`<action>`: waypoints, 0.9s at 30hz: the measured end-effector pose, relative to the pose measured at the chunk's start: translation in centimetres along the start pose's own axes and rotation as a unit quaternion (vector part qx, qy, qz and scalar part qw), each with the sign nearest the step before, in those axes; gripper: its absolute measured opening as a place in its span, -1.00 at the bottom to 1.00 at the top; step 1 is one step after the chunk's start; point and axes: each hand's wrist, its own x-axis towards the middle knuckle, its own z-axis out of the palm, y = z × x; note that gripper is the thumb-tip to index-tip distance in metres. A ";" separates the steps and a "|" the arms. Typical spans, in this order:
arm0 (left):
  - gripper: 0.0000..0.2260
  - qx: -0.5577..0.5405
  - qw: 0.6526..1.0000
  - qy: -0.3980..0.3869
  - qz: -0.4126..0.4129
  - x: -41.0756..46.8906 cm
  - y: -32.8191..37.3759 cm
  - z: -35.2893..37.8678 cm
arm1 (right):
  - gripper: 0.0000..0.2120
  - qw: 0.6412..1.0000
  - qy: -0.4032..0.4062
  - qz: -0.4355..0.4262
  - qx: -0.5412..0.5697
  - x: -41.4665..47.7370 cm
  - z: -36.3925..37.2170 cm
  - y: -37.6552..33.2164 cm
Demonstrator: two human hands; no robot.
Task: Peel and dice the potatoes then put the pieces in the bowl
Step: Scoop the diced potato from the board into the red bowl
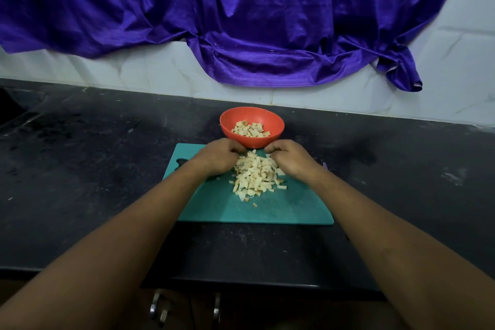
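Dicing looks finished: some dice (250, 130) sit in the bowl (277, 126), but the bigger heap (257, 178) lies on the board (281, 209). Left grip (219, 155) and right grip (290, 158) curl round the heap's far end, cupping pieces; transfer remains.

Of the person only two forearms (139, 225) and hands show, all bare. The left hand (217, 157) and right hand (290, 159), at the far end of the cutting board (294, 209), have rounded knuckles and uncovered wrists. The forearms near the board's front edge are long and slim.
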 end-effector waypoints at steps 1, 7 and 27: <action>-0.63 0.007 1.000 -0.003 -0.002 0.0 0.2 0.1 | -0.65 1.000 -0.003 -0.005 -0.027 0.0 0.2 -0.1; -0.58 0.028 0.999 -0.038 -0.009 0.5 1.0 0.3 | -0.62 0.995 -0.027 -0.013 -0.096 0.3 1.4 -1.1; -0.59 -0.074 0.997 -0.033 0.014 -5.0 0.8 -2.7 | -0.69 0.994 -0.108 -0.003 0.009 -4.2 -4.9 -1.8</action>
